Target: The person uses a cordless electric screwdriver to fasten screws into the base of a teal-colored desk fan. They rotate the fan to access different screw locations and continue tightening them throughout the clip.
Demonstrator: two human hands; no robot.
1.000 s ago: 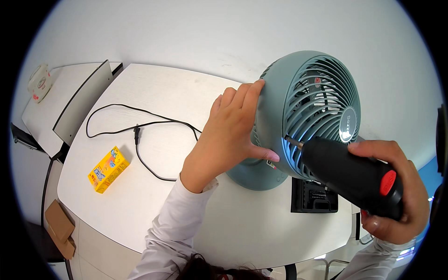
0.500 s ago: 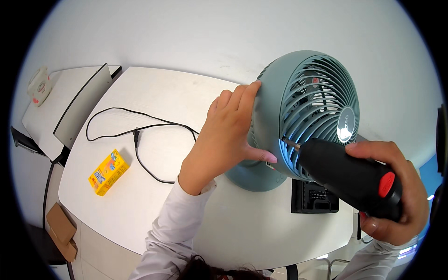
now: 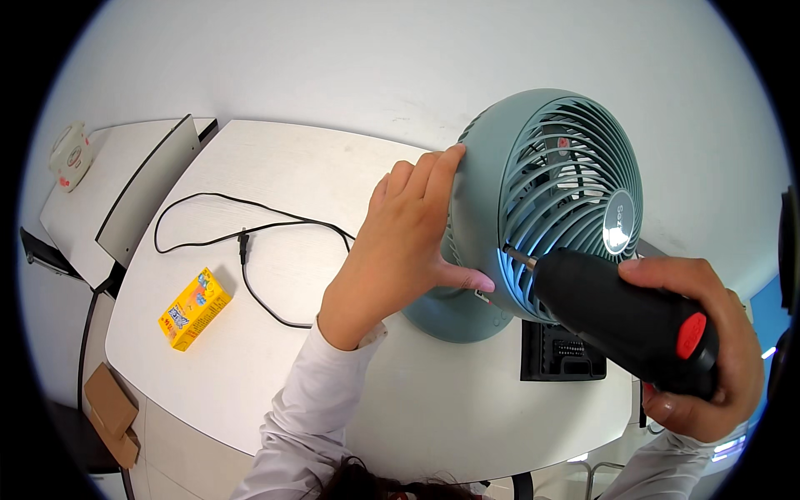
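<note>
A grey-blue desk fan (image 3: 546,200) stands on its round base toward the right of the white surface (image 3: 275,350), its grille facing the near right. The left hand (image 3: 400,246) rests against the fan's left rim, fingers spread up along the housing and thumb pressed at the lower edge, so its grip is laid flat on the fan rather than closed around it. The right hand (image 3: 704,358) has its grip clamped around a black electric screwdriver (image 3: 625,321) with a red button, whose metal bit touches the lower edge of the grille, where a pale blue glow shows. Just behind the fan's base, at the near right, lies a black box (image 3: 560,354). A black cord (image 3: 250,237) loops across the surface to the left, and a yellow carton (image 3: 193,307) lies near its left edge, well apart from the fan.
</note>
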